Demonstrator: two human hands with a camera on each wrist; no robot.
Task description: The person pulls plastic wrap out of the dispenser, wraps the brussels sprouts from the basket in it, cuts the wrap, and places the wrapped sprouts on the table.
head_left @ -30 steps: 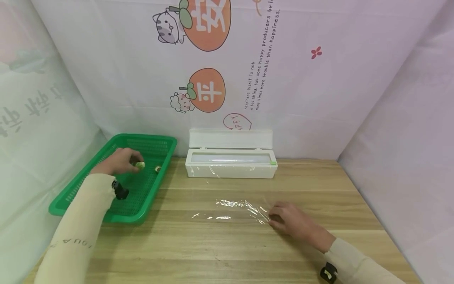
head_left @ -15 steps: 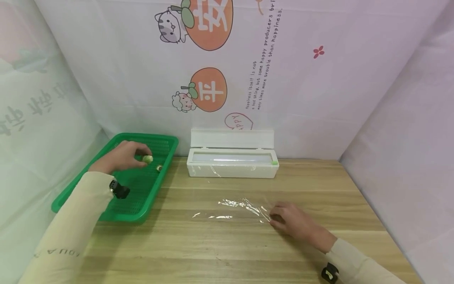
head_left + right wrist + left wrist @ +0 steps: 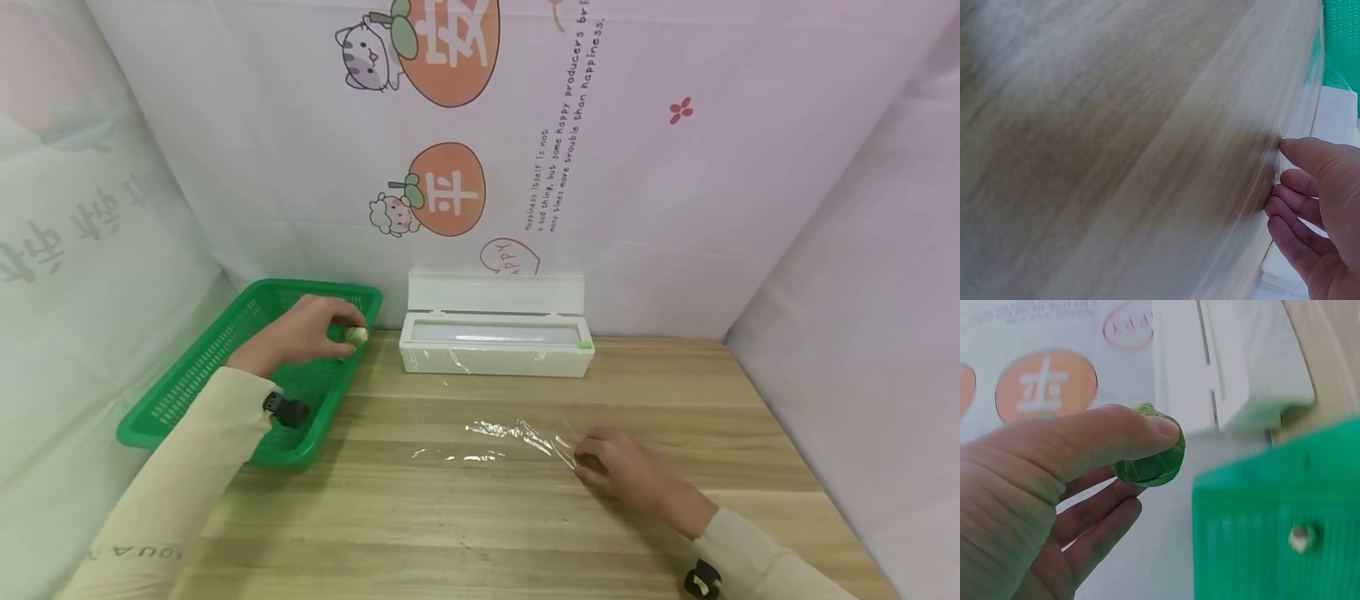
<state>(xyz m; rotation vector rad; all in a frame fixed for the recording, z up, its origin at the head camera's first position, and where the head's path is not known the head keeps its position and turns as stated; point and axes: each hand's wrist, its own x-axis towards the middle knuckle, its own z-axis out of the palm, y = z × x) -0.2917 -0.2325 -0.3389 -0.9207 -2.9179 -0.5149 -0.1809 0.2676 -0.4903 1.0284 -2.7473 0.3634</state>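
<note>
My left hand (image 3: 306,332) pinches a small green Brussels sprout (image 3: 1159,464) between thumb and fingers, above the right rim of the green basket (image 3: 324,421). Another small pale piece (image 3: 1300,539), perhaps a second sprout, shows in the basket in the left wrist view. A sheet of clear plastic wrap (image 3: 487,431) stretches over the wooden table from the white wrap dispenser (image 3: 497,360). At the wrap's front right corner, my right hand (image 3: 626,468) pinches the edge, and creases run toward the fingertips.
The dispenser stands at the back against a printed white cloth wall (image 3: 615,192), its lid (image 3: 495,293) raised. A small green slider (image 3: 585,344) sits at its right end. Cloth walls also flank the wooden table (image 3: 465,533) on both sides.
My left hand has carried the sprout rightward from inside the basket to above its right rim. The right hand stays at the wrap's corner.
</note>
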